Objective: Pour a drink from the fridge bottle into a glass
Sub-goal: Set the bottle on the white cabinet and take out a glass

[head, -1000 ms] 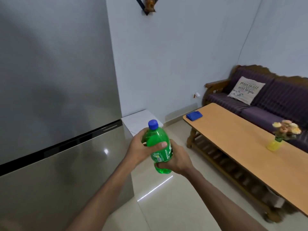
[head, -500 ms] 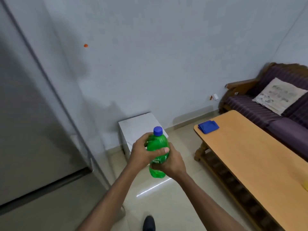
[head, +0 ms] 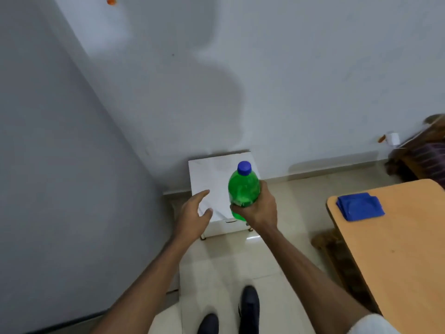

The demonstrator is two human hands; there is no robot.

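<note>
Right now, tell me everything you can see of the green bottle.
The green bottle looks like translucent plastic with a blue screw cap still on. It stands roughly upright in the air, in front of a small white cabinet. The right hand wraps its lower body, hiding the base and most of the label. The left hand is open beside it, not touching. The liquid level cannot be made out.

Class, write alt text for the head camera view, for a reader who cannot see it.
A person's right hand holds an upright green bottle with its blue cap on, while the open left hand hovers beside it, apart. Below them is a small white cabinet against the wall; a wooden table with a folded blue cloth stands to the right.
</note>
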